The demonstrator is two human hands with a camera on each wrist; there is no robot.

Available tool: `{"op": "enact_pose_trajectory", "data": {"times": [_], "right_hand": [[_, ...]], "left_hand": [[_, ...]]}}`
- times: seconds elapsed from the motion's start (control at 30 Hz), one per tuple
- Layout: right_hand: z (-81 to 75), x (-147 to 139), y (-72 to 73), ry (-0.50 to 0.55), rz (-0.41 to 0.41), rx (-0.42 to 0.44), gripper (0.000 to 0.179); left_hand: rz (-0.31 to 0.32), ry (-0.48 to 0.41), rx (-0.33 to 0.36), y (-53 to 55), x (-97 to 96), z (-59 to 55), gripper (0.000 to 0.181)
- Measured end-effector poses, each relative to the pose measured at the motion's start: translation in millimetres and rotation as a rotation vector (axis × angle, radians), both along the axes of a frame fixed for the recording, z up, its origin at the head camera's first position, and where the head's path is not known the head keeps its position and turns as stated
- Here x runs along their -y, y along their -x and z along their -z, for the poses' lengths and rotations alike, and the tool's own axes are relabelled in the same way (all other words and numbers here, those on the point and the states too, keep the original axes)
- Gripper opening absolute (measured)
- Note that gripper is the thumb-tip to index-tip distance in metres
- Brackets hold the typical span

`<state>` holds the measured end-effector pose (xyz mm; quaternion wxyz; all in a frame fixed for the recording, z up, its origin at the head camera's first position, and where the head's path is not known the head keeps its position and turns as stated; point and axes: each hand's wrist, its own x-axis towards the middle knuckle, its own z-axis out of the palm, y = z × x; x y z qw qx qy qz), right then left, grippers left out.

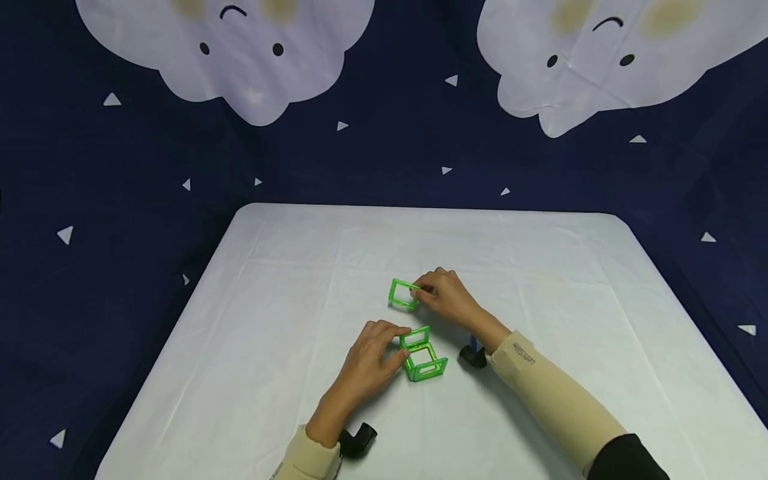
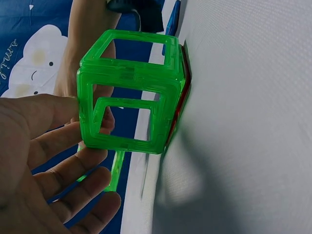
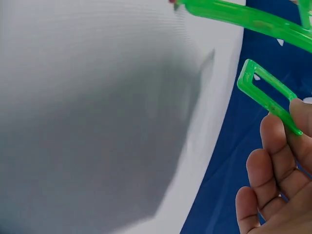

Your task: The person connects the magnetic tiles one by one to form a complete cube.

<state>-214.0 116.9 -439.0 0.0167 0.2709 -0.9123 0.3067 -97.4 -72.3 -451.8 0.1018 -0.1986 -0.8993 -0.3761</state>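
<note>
Several green square-framed magnetic tiles joined into a partial box point(image 1: 429, 371) stand on the table, by the left hand point(image 1: 369, 357). In the left wrist view, the thumb and index finger pinch an edge of this box point(image 2: 126, 73), the other fingers spread below. A thin red piece point(image 2: 186, 83) lies under it against the tabletop. Farther back, the right hand point(image 1: 453, 300) pinches a single green square tile point(image 1: 391, 293) by one side, apart from the box. The right wrist view shows that loose tile point(image 3: 258, 96) between thumb and fingers.
A white cloth covers the table point(image 1: 270, 300). Black wrist camera mounts point(image 1: 358, 441) sit under both wrists. Behind the table hangs a dark blue curtain point(image 1: 390, 160) with clouds and small triangles.
</note>
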Motion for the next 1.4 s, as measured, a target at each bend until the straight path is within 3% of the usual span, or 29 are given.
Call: {"op": "enact_pose_trajectory", "data": {"times": [0.33,0.87,1.1,1.4], "right_hand": [[-5.8,-16.8,-10.7,0.040,0.078,-0.058,0.014],[-4.5,-35.0,-38.0,0.070,0.196,-0.022,0.014],[1.2,-42.4,-49.3,0.057,0.215,-0.051,0.013],[4.6,-47.8,-65.1,0.053,0.251,-0.024,0.013]], "left_hand": [[-0.023,0.020,0.022,-2.0,1.0,-3.1,0.030],[-0.025,0.033,0.009,-1.0,0.8,-0.3,0.030],[-0.048,0.038,0.027,-2.4,-0.5,-1.3,0.030],[-0.043,0.032,0.018,-2.5,-1.6,-1.7,0.030]]}}
